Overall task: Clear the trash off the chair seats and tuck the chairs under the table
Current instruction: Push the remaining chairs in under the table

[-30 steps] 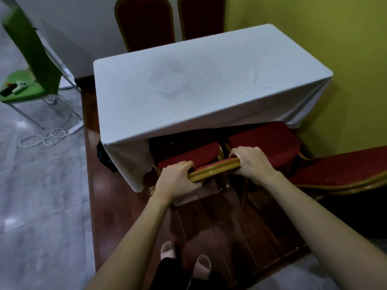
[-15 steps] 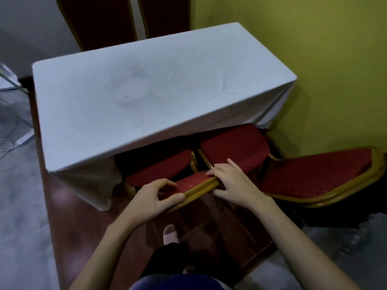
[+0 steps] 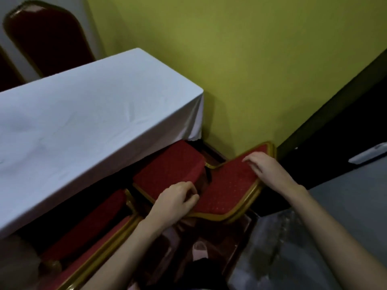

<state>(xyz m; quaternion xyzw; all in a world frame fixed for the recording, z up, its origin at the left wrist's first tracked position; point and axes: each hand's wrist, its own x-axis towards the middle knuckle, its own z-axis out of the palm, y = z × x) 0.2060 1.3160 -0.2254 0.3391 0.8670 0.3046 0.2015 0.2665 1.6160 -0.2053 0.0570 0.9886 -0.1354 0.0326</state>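
A table (image 3: 88, 122) under a white cloth fills the left. Two red chairs with gold frames stand at its near side. The left chair (image 3: 90, 222) has its seat under the cloth and its backrest runs to the bottom left. The right chair's seat (image 3: 167, 168) sits half under the table corner. Its backrest (image 3: 228, 191) tilts toward me. My left hand (image 3: 178, 201) curls around the backrest's left edge. My right hand (image 3: 266, 170) lies on its upper right edge with fingers spread and the thumb hidden. No trash shows on either seat.
A yellow-green wall (image 3: 240, 70) stands close behind the right chair. Another dark red chair back (image 3: 48, 38) rises beyond the table. A clear plastic bag (image 3: 282, 248) lies at the bottom right, and a white object (image 3: 368, 155) at the right edge. My slippered foot (image 3: 200, 250) is below.
Both hands let go of the left chair's backrest and moved right onto the right chair's backrest. My view swung right, and the left chair now sits tucked under the table.
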